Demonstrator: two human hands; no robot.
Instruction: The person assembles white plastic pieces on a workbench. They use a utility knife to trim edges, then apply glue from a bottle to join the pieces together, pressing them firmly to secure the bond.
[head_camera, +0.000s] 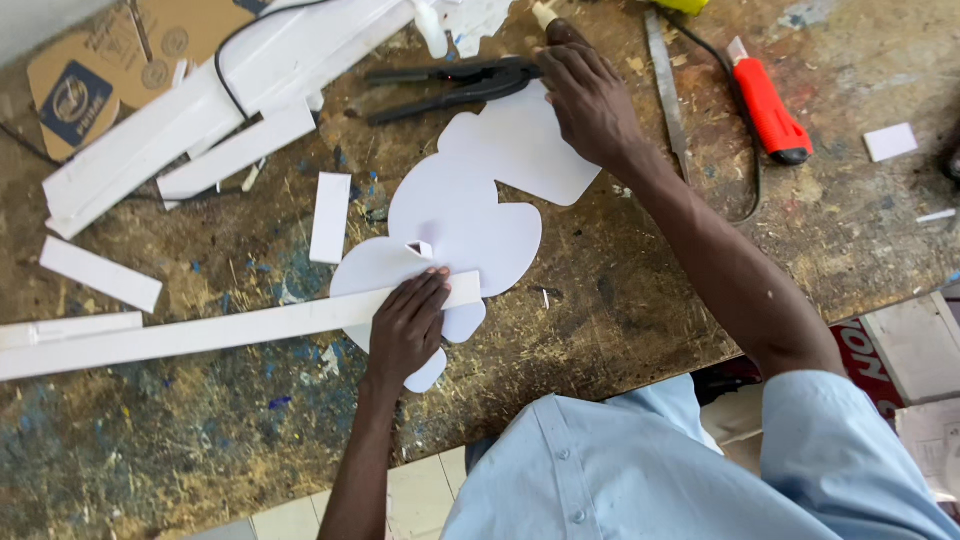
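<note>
A white cutout with rounded lobes (470, 215) lies flat on the stained workbench (620, 300). A small folded white tab (421, 248) stands up on it. A long white strip (220, 332) lies across the cutout's lower part, and my left hand (408, 325) presses down on it, fingers flat, thumb near the tab. My right hand (588, 100) lies palm down on the cutout's upper lobe. Its fingertips touch the end of a black plier-like tool (450, 85); no grip on the tool shows.
White offcut strips (330, 215) and long white boards (200, 110) with a black cable lie at the left and back. A cardboard piece (90, 80) lies at the far left. A red utility knife (768, 108) and a metal file (665, 85) lie to the right. The bench edge runs diagonally near my body.
</note>
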